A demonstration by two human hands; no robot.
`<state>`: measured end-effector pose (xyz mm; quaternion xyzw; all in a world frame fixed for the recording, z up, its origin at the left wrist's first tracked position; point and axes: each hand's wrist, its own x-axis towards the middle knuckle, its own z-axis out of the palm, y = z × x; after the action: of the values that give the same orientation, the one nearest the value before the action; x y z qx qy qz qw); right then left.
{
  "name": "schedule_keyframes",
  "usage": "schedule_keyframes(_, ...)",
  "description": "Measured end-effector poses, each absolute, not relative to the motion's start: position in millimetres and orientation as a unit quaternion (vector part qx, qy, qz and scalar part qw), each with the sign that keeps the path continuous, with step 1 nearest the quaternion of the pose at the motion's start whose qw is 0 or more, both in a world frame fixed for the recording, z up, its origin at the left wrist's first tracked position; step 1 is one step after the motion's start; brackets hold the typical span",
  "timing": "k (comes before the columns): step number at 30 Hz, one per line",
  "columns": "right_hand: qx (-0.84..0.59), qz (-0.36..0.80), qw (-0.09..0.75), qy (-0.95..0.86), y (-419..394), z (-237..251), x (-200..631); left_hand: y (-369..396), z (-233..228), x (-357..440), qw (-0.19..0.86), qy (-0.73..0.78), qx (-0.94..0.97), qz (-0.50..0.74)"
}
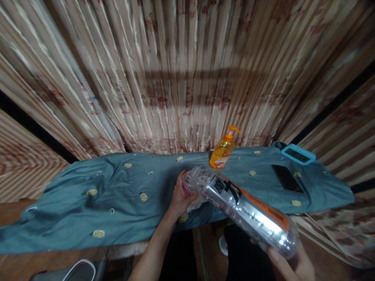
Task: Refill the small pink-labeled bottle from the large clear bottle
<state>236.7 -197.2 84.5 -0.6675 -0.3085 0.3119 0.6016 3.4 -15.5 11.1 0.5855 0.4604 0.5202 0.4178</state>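
Left hand point(181, 197) fingers pinch bottle point(249, 210) neck; right hand point(293, 265), half cut off, grips its base.

Clear bottle point(249, 212) label: big black CJK chars, white/orange; not legible.

A large clear plastic bottle point(246, 210) with an orange-and-black label was held tilted, almost on its side, above the near edge of the table point(123, 203). Its base was turned toward the camera, its neck toward the table. Its neck was wrapped in something crumpled and clear; the cap could not be made out.
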Motion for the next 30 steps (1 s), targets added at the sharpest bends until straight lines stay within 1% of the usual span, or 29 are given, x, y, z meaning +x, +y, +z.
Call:
schedule_keyframes(5, -0.632, 0.347, 0.623, -0.303, -195.6, 76.8, 242.0, -13.8, 11.6, 4.6, 0.410, 0.451, 0.588, 0.532)
schedule_keyframes(14, -0.585, 0.391, 0.635, -0.319, -181.3, 49.8, 267.3, -9.5, 9.1, 4.3, 0.378, 0.441, 0.604, 0.546)
schedule_keyframes(23, -0.539, 0.413, 0.669, -0.301, -165.1, 54.7, 264.1, -8.9, 15.6, 2.3, 0.368, 0.426, 0.623, 0.544)
schedule_keyframes(30, -0.517, 0.428, 0.672, -0.313, -162.1, 48.9, 267.3, -6.6, 17.8, 0.1, 0.370, 0.440, 0.627, 0.525)
